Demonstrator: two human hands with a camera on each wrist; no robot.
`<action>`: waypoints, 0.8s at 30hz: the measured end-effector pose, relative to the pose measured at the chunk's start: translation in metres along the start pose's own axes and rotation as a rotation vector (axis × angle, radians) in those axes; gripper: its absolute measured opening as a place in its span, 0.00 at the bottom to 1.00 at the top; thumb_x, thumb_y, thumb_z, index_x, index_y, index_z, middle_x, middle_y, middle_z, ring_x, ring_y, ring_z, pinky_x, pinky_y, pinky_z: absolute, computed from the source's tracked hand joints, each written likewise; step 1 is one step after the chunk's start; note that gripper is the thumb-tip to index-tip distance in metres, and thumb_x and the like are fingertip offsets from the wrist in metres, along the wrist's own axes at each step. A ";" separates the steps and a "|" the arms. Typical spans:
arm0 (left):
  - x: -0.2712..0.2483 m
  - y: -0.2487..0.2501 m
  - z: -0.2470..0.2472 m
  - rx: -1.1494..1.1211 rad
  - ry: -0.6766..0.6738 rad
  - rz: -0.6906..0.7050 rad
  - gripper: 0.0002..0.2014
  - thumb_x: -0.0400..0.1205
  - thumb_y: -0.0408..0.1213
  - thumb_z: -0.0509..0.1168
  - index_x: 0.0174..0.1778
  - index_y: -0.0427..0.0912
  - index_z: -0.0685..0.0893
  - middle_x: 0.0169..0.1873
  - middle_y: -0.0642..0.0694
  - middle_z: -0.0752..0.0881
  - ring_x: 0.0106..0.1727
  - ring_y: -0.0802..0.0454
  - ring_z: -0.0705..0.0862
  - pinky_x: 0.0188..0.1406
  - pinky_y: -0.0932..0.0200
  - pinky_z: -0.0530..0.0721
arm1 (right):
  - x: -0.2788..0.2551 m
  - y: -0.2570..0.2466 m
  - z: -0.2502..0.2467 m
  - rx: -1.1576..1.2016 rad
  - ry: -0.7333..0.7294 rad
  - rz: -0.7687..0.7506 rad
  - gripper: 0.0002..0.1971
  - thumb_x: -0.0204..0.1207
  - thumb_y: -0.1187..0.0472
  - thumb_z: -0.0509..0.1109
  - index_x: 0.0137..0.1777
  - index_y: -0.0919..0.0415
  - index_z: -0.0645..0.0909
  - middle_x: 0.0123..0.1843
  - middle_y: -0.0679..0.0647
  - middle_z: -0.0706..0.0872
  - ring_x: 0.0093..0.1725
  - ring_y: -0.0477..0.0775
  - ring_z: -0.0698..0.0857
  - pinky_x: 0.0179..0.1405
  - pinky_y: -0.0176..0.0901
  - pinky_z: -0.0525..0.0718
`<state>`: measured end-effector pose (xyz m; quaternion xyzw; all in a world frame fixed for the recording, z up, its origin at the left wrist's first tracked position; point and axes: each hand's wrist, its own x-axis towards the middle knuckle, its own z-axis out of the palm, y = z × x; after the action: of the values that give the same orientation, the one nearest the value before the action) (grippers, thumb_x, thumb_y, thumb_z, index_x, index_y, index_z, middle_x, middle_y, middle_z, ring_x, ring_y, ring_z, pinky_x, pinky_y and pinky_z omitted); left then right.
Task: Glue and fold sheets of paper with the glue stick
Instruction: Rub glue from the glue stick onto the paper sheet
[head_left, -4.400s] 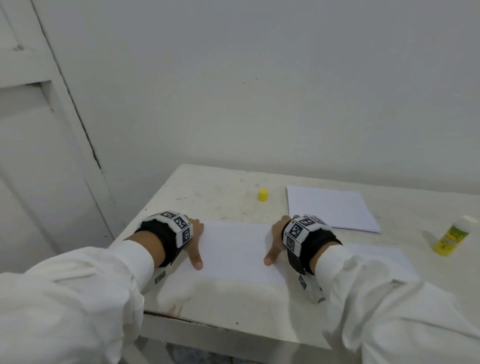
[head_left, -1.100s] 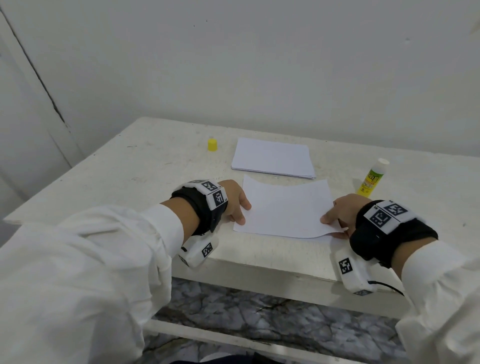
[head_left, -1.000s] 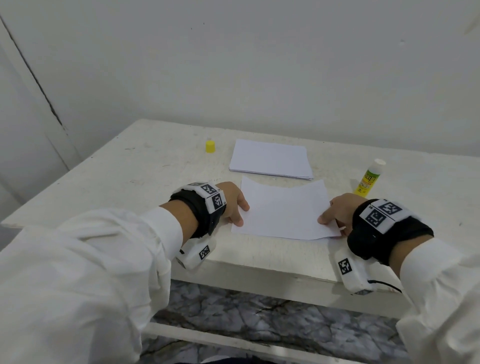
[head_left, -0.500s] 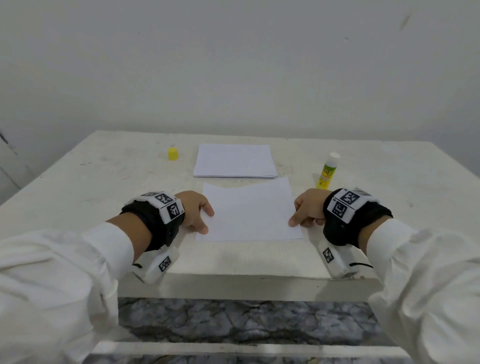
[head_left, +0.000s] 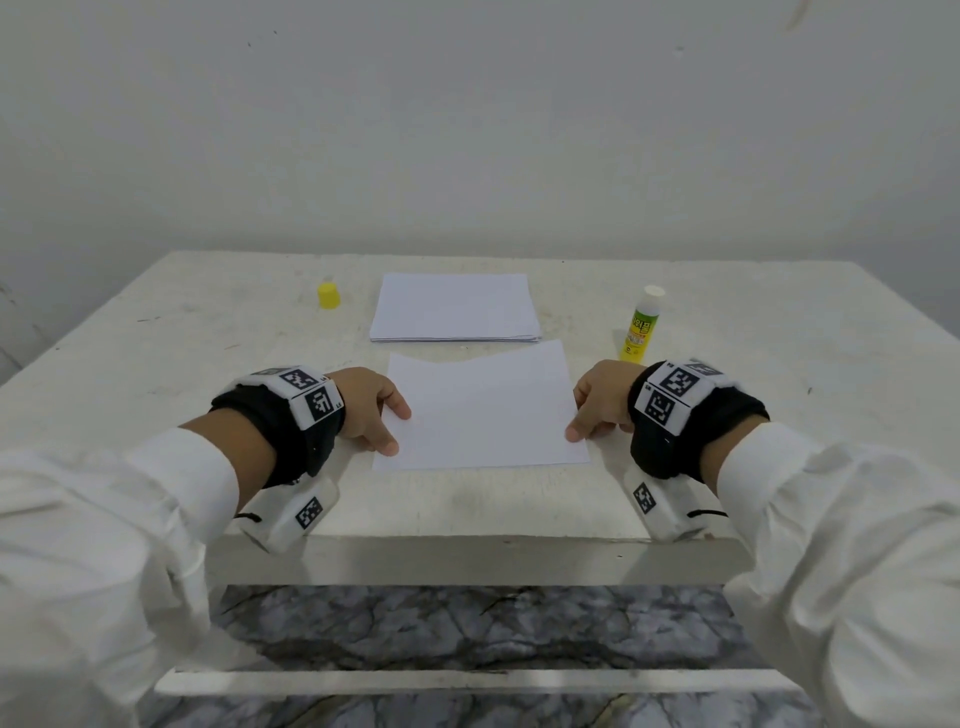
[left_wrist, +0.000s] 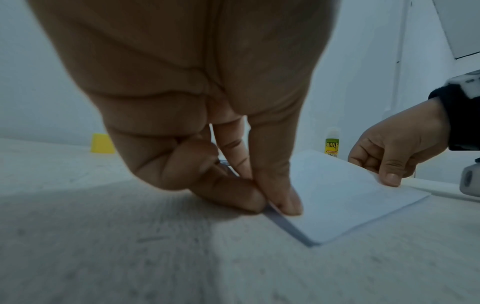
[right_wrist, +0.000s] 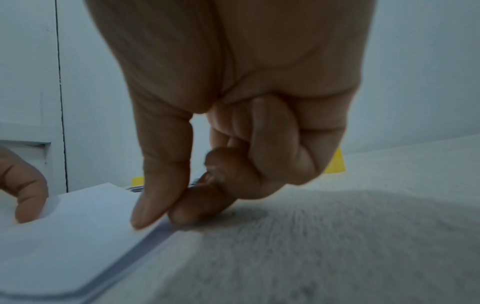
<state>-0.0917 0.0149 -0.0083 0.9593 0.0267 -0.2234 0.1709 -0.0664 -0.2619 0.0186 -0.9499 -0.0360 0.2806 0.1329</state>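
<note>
Now that the loose sheet of paper (head_left: 480, 410) has been squared at the frame's middle, its side edges are pinched by the left hand (head_left: 366, 402) and right hand (head_left: 602, 397); folding seems next, with the glue stick (head_left: 641, 327) left standing upper right on the worktop (head_left: 156, 353).

You are facing bare surface (head_left: 156, 364) at both sides; paper stack (head_left: 454, 307), cap (head_left: 328, 295) and glue stick (head_left: 641, 325) are standing behind.
</note>
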 end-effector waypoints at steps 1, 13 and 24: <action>0.000 0.000 0.000 0.004 0.002 -0.001 0.20 0.70 0.37 0.79 0.54 0.53 0.81 0.31 0.54 0.84 0.36 0.59 0.81 0.37 0.71 0.75 | 0.000 0.000 0.000 0.000 0.003 0.000 0.14 0.70 0.58 0.78 0.33 0.59 0.75 0.30 0.51 0.77 0.25 0.48 0.69 0.23 0.35 0.65; -0.001 0.001 0.000 0.032 0.005 -0.001 0.20 0.70 0.38 0.79 0.56 0.53 0.81 0.32 0.55 0.82 0.40 0.57 0.81 0.37 0.72 0.73 | -0.004 -0.003 0.001 -0.035 0.009 0.000 0.13 0.70 0.57 0.78 0.39 0.62 0.77 0.31 0.52 0.75 0.27 0.49 0.69 0.25 0.36 0.66; 0.000 0.001 0.000 0.015 0.007 -0.001 0.20 0.70 0.38 0.79 0.55 0.53 0.82 0.31 0.55 0.84 0.35 0.60 0.81 0.35 0.71 0.74 | 0.000 -0.005 0.003 -0.131 0.036 0.016 0.18 0.72 0.55 0.77 0.32 0.60 0.71 0.32 0.52 0.73 0.29 0.48 0.69 0.27 0.34 0.67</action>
<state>-0.0914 0.0136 -0.0086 0.9613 0.0261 -0.2201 0.1634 -0.0680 -0.2562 0.0181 -0.9617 -0.0445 0.2616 0.0689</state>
